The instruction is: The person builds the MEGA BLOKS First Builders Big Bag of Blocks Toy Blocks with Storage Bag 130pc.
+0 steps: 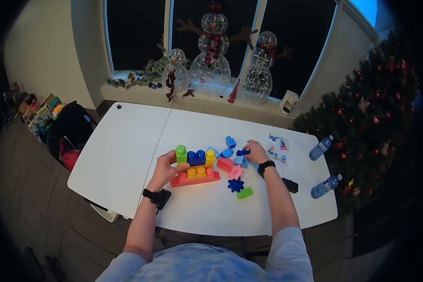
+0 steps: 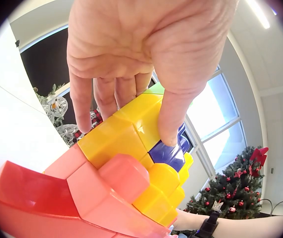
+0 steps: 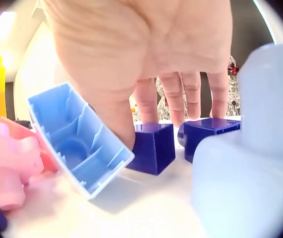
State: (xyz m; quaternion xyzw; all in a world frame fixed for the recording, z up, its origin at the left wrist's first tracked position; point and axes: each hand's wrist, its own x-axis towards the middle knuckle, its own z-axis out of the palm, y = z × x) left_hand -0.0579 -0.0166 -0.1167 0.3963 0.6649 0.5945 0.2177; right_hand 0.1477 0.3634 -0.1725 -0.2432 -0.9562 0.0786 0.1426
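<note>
A stack of toy building blocks (image 1: 196,170) stands on the table, with a red base, yellow and pink blocks, and green, dark blue and yellow blocks on top. My left hand (image 1: 166,170) grips its left end. In the left wrist view the thumb lies over the yellow block (image 2: 149,119) and its tip meets a dark blue one (image 2: 168,154); the fingers pass behind. To the right, my right hand (image 1: 256,152) pinches a dark blue block (image 3: 154,148) between thumb and index finger. Another dark blue block (image 3: 208,135) lies by the other fingertips. A light blue block (image 3: 79,141) tilts in front of the thumb.
Between the hands lie a red block (image 1: 224,164), a pink gear (image 1: 235,172), a dark blue gear (image 1: 236,184), a green block (image 1: 245,193) and several light blue blocks (image 1: 227,153). A picture sheet (image 1: 278,149), a black item (image 1: 290,185) and two bottles (image 1: 320,148) are farther right.
</note>
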